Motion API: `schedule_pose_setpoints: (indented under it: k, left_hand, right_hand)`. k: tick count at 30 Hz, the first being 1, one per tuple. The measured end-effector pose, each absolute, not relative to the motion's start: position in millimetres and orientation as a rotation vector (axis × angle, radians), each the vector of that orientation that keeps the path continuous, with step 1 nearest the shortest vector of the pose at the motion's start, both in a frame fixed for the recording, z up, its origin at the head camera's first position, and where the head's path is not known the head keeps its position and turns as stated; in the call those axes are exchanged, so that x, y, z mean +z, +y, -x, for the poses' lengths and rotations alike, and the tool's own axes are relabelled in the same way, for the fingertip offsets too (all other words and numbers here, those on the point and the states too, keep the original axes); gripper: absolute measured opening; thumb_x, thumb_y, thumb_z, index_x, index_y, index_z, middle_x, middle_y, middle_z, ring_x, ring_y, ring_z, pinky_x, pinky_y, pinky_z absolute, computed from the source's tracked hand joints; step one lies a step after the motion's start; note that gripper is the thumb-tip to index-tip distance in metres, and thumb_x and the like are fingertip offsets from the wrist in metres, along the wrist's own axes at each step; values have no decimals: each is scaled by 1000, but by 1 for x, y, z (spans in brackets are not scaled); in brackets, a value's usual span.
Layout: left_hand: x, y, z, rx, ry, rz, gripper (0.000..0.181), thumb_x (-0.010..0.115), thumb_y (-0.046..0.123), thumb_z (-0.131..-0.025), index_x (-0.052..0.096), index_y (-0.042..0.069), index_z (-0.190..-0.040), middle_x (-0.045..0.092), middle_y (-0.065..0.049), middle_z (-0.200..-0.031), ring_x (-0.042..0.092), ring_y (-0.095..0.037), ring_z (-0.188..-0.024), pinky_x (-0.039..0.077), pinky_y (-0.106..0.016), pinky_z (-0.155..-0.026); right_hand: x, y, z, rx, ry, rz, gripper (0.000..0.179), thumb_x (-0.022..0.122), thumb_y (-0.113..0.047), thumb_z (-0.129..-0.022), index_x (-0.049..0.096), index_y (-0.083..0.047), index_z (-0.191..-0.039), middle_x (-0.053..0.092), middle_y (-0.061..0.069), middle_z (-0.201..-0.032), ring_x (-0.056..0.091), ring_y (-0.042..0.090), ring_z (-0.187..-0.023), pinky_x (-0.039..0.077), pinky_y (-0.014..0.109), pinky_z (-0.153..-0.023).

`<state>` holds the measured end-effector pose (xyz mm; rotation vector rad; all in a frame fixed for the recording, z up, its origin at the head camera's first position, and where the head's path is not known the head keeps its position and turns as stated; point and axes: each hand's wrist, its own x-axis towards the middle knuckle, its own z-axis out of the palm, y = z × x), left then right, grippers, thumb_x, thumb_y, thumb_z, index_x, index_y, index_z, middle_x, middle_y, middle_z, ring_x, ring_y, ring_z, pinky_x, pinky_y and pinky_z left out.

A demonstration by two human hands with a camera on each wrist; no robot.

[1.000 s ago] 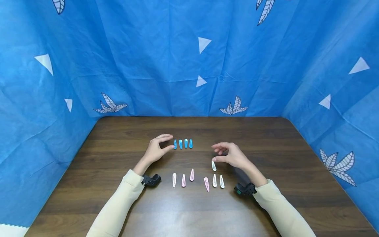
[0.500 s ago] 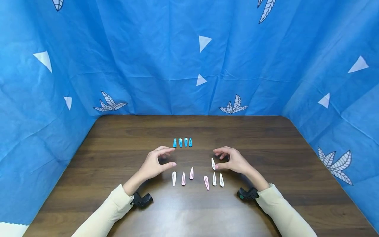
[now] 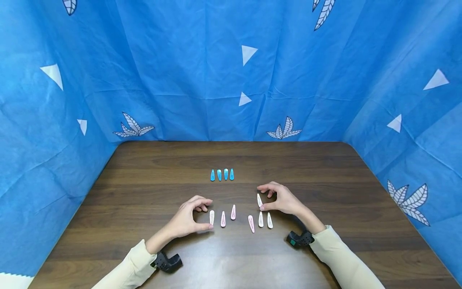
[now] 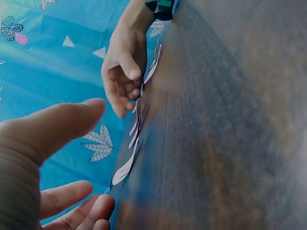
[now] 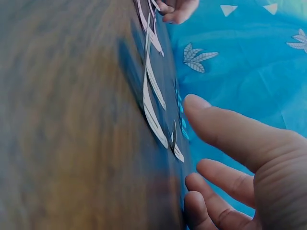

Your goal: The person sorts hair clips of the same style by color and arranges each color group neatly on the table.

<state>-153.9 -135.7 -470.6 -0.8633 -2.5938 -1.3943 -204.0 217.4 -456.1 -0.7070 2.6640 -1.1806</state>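
Observation:
My left hand (image 3: 187, 218) reaches beside the leftmost white hair clip (image 3: 211, 217), its thumb near the clip's lower end and its fingers near the upper end. In the left wrist view, a gap separates thumb and fingers, and that white clip (image 4: 125, 171) lies flat on the table. My right hand (image 3: 283, 199) is by another white hair clip (image 3: 259, 199), thumb close to its lower end. The right wrist view shows nothing between that hand's spread thumb and fingers. Pink hair clips (image 3: 223, 219) lie between the hands, with a pair of white clips (image 3: 261, 220) below the right hand.
Several blue hair clips (image 3: 219, 175) stand in a row farther back on the dark wooden table (image 3: 162, 164). A blue curtain (image 3: 202, 72) hangs behind and along both sides. Each wrist carries a black camera (image 3: 167, 263).
My left hand has moved from the blue clips down towards the near side, to the leftmost white clip. My right hand has shifted slightly nearer beside its white clip. The clips stay put.

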Motion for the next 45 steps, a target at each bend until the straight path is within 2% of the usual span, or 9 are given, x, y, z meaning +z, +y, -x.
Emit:
schedule_pose_setpoints:
  k: [7, 18, 29, 45]
  left_hand:
    - [-474, -135, 153, -1269, -2622, 922, 66, 91, 26, -60, 66, 2, -116, 63, -2, -106, 60, -12, -90, 49, -26, -82]
    - [-475, -132, 155, -1207, -2601, 922, 54, 91, 23, -59, 70, 7, -106, 61, 2, -101, 58, -8, -87, 48, -25, -79]
    - [-479, -132, 155, -1215, -2565, 958, 44, 89, 18, -62, 71, 8, -100, 60, 2, -102, 59, -9, -86, 50, -24, -79]
    - [-485, -131, 155, -1221, -2526, 957, 41, 87, 15, -63, 72, 7, -100, 61, 1, -100, 60, -10, -84, 50, -24, -77]
  right_hand:
    - [-459, 215, 204, -1165, 2672, 739, 58, 86, -28, -74, 65, -11, -125, 62, 4, -110, 50, 15, -88, 45, 29, -76]
    - [-461, 216, 206, -1134, 2703, 747, 56, 86, -28, -73, 66, -12, -123, 61, 1, -106, 49, 14, -89, 43, 27, -76]
    - [-466, 217, 206, -1110, 2719, 766, 50, 85, -27, -75, 69, -13, -120, 59, -1, -98, 46, 12, -84, 42, 25, -72]
    - [-467, 217, 206, -1139, 2723, 752, 45, 84, -25, -76, 70, -15, -117, 60, -3, -96, 50, 10, -85, 45, 24, -73]
